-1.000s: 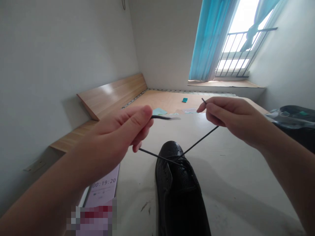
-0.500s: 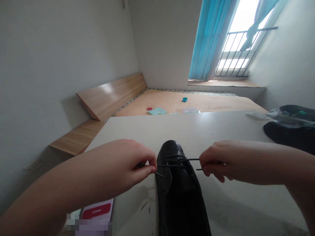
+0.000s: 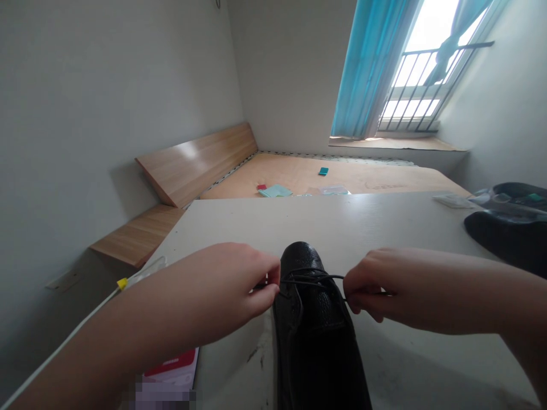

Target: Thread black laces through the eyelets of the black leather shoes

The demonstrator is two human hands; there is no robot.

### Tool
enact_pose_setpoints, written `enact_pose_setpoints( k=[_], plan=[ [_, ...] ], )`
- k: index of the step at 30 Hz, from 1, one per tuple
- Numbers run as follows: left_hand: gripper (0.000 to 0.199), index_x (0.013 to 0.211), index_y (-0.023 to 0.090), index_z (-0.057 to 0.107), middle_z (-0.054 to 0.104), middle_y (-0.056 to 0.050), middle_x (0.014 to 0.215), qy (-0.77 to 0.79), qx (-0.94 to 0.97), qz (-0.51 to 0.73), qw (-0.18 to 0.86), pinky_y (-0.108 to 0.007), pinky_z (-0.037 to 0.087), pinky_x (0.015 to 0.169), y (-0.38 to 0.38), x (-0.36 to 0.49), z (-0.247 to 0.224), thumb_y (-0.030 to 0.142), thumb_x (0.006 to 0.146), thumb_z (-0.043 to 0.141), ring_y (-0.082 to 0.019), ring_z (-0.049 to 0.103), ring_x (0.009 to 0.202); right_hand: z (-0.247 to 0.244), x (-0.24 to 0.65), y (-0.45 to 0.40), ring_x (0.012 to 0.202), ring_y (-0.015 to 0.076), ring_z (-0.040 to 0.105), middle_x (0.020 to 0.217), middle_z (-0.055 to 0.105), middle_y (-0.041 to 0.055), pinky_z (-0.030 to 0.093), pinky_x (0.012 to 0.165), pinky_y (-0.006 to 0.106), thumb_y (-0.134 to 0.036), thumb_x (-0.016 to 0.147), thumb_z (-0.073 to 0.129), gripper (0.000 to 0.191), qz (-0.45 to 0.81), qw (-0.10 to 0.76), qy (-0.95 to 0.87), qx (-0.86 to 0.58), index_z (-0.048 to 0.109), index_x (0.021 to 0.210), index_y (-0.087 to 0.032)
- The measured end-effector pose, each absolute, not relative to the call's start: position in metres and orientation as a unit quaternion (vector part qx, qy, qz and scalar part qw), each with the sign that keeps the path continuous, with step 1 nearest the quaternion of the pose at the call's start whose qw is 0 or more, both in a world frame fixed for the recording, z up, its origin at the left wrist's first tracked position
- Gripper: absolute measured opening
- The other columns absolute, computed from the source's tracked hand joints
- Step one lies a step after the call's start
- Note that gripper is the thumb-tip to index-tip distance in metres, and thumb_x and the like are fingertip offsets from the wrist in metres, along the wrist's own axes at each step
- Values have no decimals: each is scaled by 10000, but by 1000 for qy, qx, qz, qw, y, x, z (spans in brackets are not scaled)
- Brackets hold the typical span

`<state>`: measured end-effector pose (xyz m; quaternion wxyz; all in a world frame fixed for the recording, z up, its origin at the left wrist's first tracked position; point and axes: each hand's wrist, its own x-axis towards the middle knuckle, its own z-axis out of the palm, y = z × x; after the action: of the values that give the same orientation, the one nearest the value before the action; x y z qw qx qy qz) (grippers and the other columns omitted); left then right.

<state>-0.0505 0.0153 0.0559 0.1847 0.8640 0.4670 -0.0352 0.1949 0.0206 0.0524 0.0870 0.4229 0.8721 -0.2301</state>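
Leftward, a phone (image 3: 171, 364) shows a red bar, its writing unreadable. Next, the left hand (image 3: 213, 285) pinches one end of a black lace (image 3: 311, 278), threaded through the single black leather shoe (image 3: 314, 336) on a white table (image 3: 363, 222). Rightward, the right hand (image 3: 387, 290) grips the other end.

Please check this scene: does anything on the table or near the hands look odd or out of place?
Dark scuff marks stand out on the pale table beside the black shoe, like dirt or wear. A loose white cable with a yellow tag also runs past the left forearm.
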Motion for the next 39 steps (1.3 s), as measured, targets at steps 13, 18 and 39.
enact_pose_setpoints(
  k=[13,18,39],
  plan=[
    [233,722,246,580,619,51,661,463,868,-35,176,-272,275,508,17,-46,49,341,892,453,-136,526,581,45,197,17,676,155,616,780,677,-36,394,576,254,-150,837,487,148,-272,53,849,449,560,917,-251],
    [216,714,244,584,622,49,664,465,869,-44,162,-276,275,507,17,-46,49,324,877,467,-140,532,590,45,196,15,617,150,582,727,651,-53,369,522,249,-154,873,453,135,-273,58,846,453,479,949,-263],
    [210,711,235,603,634,29,664,456,878,-42,137,-285,292,513,16,-44,43,297,870,480,-165,569,594,36,184,-3,678,213,637,854,707,53,338,547,312,-325,931,420,218,-165,-2,868,469,610,992,-238]
  ],
)
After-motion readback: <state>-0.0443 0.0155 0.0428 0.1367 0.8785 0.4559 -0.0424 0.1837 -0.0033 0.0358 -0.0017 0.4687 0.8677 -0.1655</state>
